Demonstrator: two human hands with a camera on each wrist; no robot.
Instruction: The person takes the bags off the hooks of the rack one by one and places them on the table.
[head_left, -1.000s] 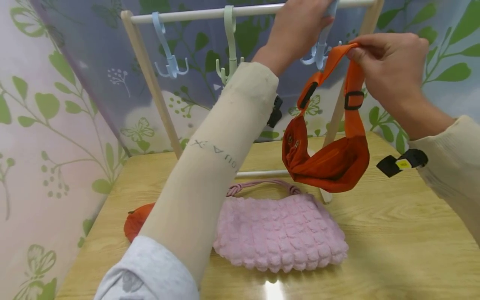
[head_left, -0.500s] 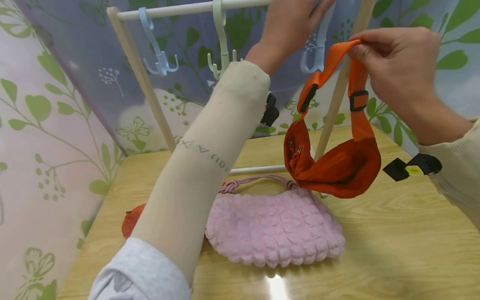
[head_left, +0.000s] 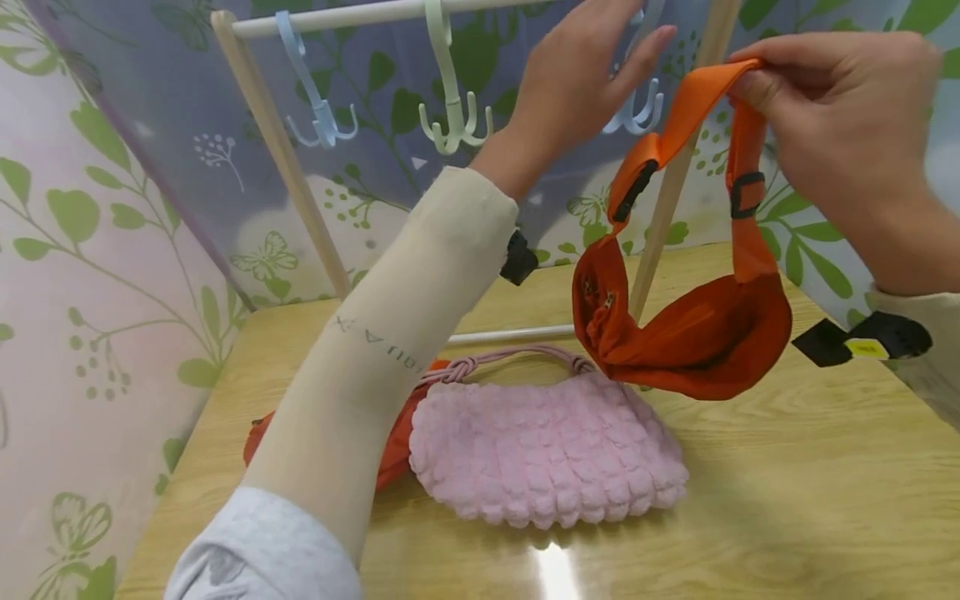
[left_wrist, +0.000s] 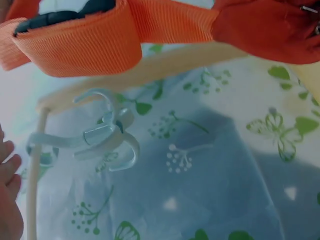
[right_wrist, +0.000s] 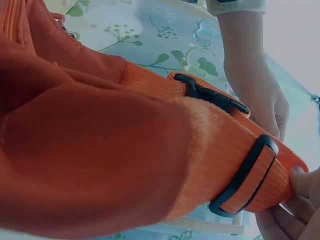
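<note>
My right hand (head_left: 847, 125) pinches the top of the orange strap (head_left: 697, 92) of a waist bag. The bag's rust-orange pouch (head_left: 697, 342) hangs below, above the table. Black buckles (right_wrist: 212, 97) show on the strap in the right wrist view. My left hand (head_left: 562, 83) is raised at the rail with its thumb straight out, holding nothing visible; part of it is cut off by the upper edge. Beside it a light blue multi-prong hook (left_wrist: 105, 132) hangs on the rail, apart from the fingers (left_wrist: 10, 170) in the left wrist view.
A pink puffy handbag (head_left: 547, 450) lies on the wooden table (head_left: 810, 467). Another orange bag (head_left: 397, 442) lies partly behind it and my left forearm. On the white rail (head_left: 360, 15) hang a green hook (head_left: 453, 108) and another blue hook (head_left: 318, 108). Wooden posts (head_left: 285, 158) support the rail.
My left hand has come off the blue hook, its thumb now spread, and moved slightly down. The hook has turned. My right hand has moved right and up with the waist bag.
</note>
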